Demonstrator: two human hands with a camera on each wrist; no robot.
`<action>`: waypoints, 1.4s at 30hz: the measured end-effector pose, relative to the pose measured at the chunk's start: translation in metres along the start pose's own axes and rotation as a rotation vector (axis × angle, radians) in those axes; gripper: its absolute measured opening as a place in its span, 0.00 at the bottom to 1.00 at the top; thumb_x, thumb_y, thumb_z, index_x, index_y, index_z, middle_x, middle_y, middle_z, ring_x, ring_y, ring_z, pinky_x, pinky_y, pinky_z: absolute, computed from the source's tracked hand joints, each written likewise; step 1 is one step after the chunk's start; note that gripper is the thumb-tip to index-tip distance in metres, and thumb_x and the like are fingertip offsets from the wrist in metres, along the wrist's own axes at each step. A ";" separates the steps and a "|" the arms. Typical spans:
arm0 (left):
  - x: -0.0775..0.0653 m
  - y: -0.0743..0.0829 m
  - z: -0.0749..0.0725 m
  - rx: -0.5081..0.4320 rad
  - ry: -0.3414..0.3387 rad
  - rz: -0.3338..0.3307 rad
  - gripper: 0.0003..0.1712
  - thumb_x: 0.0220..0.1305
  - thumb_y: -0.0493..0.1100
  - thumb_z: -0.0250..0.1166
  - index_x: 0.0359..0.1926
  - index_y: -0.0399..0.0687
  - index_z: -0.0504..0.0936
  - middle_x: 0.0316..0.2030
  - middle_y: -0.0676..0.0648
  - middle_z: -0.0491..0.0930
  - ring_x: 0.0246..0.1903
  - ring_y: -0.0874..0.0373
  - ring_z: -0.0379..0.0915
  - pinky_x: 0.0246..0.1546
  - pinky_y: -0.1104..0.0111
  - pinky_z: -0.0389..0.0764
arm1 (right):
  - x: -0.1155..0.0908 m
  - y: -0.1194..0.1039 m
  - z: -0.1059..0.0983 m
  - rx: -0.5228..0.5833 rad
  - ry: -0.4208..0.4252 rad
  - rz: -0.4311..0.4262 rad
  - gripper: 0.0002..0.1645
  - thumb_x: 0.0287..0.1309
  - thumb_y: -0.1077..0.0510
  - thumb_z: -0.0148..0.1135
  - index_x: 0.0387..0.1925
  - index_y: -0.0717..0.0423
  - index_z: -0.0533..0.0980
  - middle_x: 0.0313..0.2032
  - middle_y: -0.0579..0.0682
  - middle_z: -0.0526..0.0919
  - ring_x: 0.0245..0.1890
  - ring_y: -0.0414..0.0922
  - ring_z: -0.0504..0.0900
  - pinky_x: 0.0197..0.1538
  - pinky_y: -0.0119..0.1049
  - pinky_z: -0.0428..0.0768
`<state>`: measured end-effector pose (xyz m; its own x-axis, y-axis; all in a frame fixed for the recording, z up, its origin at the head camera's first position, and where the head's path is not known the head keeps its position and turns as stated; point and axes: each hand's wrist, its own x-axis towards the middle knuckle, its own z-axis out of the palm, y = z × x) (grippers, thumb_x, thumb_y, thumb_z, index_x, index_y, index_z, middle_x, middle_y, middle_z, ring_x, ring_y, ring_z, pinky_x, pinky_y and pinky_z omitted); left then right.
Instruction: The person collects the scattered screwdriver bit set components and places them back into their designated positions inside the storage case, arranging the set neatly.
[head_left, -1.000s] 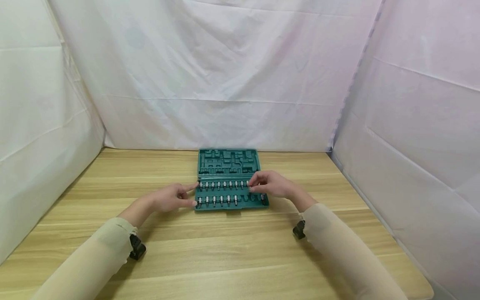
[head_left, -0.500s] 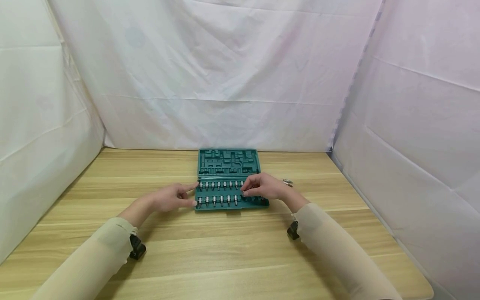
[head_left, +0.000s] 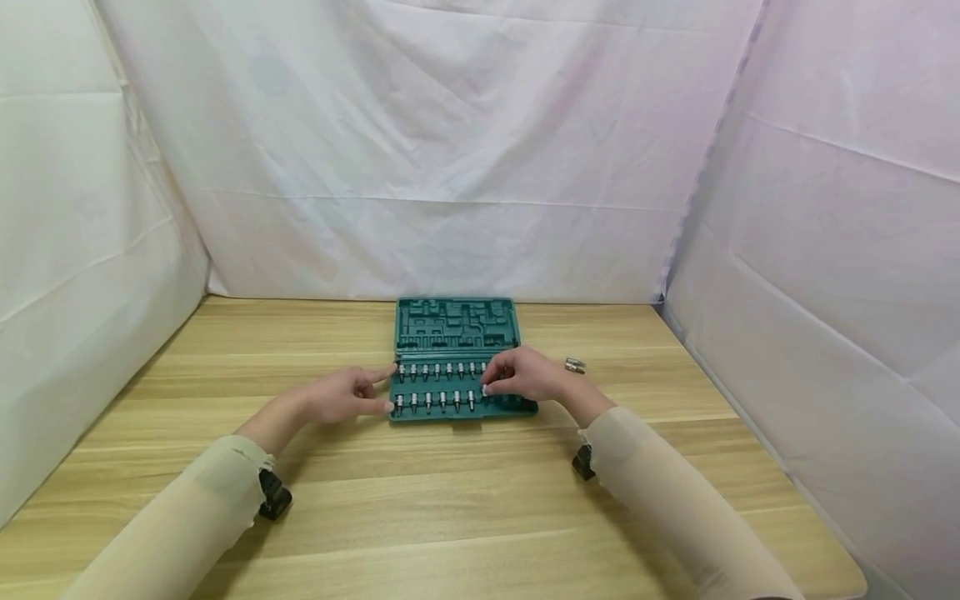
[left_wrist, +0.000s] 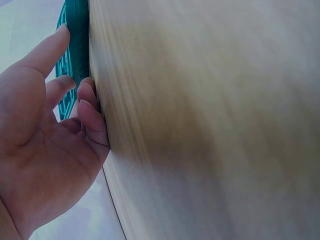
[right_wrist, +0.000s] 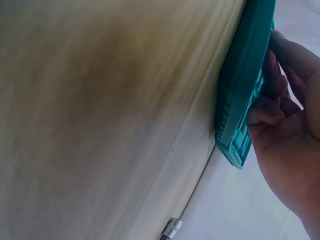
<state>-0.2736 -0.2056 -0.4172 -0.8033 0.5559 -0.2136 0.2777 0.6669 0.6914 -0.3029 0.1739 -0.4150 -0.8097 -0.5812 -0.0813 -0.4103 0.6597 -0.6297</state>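
Observation:
A green plastic case lies unfolded on the table, with silver bit sockets standing in two rows of its near half. My left hand rests at the case's left edge, index finger and thumb stretched out against it. In the left wrist view the other fingers of that hand are bent beside the case wall. Over the right part of the lower row, my right hand pinches a small bit socket between thumb and fingertips. That bit socket is mostly hidden by the fingers, also in the right wrist view.
Two loose bit sockets lie on the wooden table, right of the case beyond the right wrist. The case's lid, with moulded hollows, lies back toward the white cloth wall. Cloth also hangs at both sides.
My right hand has moved left and slightly nearer, from the right end of the upper row to the lower row. The two loose bit sockets came into view behind it. My left hand stays put.

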 end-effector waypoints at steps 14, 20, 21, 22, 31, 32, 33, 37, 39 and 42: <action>0.002 0.000 0.000 -0.010 -0.006 0.006 0.49 0.79 0.54 0.70 0.89 0.52 0.55 0.27 0.51 0.68 0.26 0.57 0.61 0.29 0.66 0.68 | -0.001 0.007 -0.004 0.021 -0.053 -0.008 0.07 0.76 0.54 0.71 0.49 0.44 0.90 0.47 0.45 0.89 0.45 0.40 0.85 0.51 0.39 0.85; 0.003 -0.001 0.002 -0.007 -0.011 0.021 0.49 0.79 0.54 0.69 0.89 0.49 0.55 0.26 0.53 0.67 0.26 0.58 0.61 0.30 0.67 0.68 | -0.002 0.007 -0.005 0.030 -0.059 0.016 0.11 0.77 0.50 0.69 0.55 0.42 0.89 0.46 0.45 0.89 0.42 0.41 0.82 0.48 0.40 0.81; 0.003 -0.001 0.002 -0.006 -0.011 0.022 0.49 0.79 0.54 0.69 0.89 0.49 0.54 0.26 0.53 0.67 0.26 0.58 0.61 0.30 0.67 0.68 | -0.002 0.007 -0.005 0.027 -0.057 0.023 0.13 0.77 0.48 0.69 0.57 0.40 0.89 0.45 0.44 0.88 0.40 0.41 0.81 0.46 0.40 0.80; 0.003 0.000 0.003 -0.005 -0.011 0.022 0.49 0.79 0.54 0.69 0.89 0.49 0.54 0.26 0.53 0.67 0.26 0.58 0.61 0.30 0.67 0.68 | -0.001 0.007 -0.004 0.023 -0.054 0.026 0.14 0.77 0.47 0.69 0.59 0.39 0.88 0.43 0.44 0.88 0.38 0.42 0.79 0.45 0.40 0.78; 0.005 -0.001 0.004 -0.004 -0.011 0.020 0.49 0.79 0.54 0.69 0.89 0.49 0.54 0.26 0.51 0.70 0.26 0.57 0.62 0.30 0.66 0.69 | 0.006 0.006 -0.001 0.006 -0.053 0.071 0.17 0.74 0.46 0.73 0.61 0.36 0.88 0.34 0.47 0.84 0.29 0.43 0.72 0.38 0.39 0.73; 0.004 -0.001 0.003 -0.006 -0.011 0.016 0.49 0.79 0.54 0.69 0.89 0.50 0.54 0.26 0.51 0.70 0.26 0.57 0.62 0.30 0.66 0.69 | 0.007 0.005 -0.001 0.003 -0.054 0.076 0.17 0.74 0.46 0.73 0.61 0.36 0.88 0.35 0.47 0.85 0.30 0.43 0.73 0.38 0.39 0.74; 0.004 -0.001 0.003 -0.006 -0.011 0.014 0.49 0.79 0.54 0.69 0.89 0.50 0.54 0.26 0.51 0.71 0.27 0.57 0.62 0.30 0.66 0.69 | 0.008 0.004 -0.001 0.002 -0.057 0.080 0.17 0.74 0.46 0.72 0.60 0.35 0.88 0.35 0.48 0.85 0.31 0.43 0.73 0.39 0.40 0.74; 0.001 0.000 0.002 -0.010 -0.012 0.012 0.49 0.79 0.53 0.69 0.89 0.49 0.53 0.26 0.52 0.70 0.26 0.58 0.62 0.30 0.66 0.69 | 0.011 -0.001 0.000 -0.010 -0.069 0.092 0.15 0.75 0.48 0.71 0.60 0.35 0.87 0.35 0.48 0.83 0.32 0.44 0.73 0.40 0.40 0.74; 0.000 0.000 0.002 -0.010 -0.012 0.017 0.49 0.80 0.53 0.69 0.89 0.48 0.52 0.26 0.52 0.70 0.26 0.58 0.62 0.30 0.66 0.69 | 0.013 -0.003 0.001 -0.027 -0.076 0.093 0.15 0.76 0.49 0.71 0.60 0.35 0.86 0.34 0.48 0.81 0.31 0.44 0.72 0.40 0.40 0.73; -0.001 0.000 0.001 -0.014 -0.011 0.013 0.49 0.79 0.53 0.69 0.89 0.49 0.53 0.26 0.53 0.69 0.26 0.58 0.62 0.30 0.67 0.69 | 0.014 -0.006 0.001 -0.051 -0.087 0.092 0.15 0.77 0.50 0.69 0.60 0.36 0.84 0.31 0.47 0.77 0.29 0.43 0.70 0.41 0.40 0.73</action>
<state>-0.2723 -0.2051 -0.4175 -0.7939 0.5697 -0.2124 0.2803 0.6530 0.7036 -0.3108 0.1613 -0.4128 -0.8065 -0.5545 -0.2052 -0.3581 0.7343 -0.5767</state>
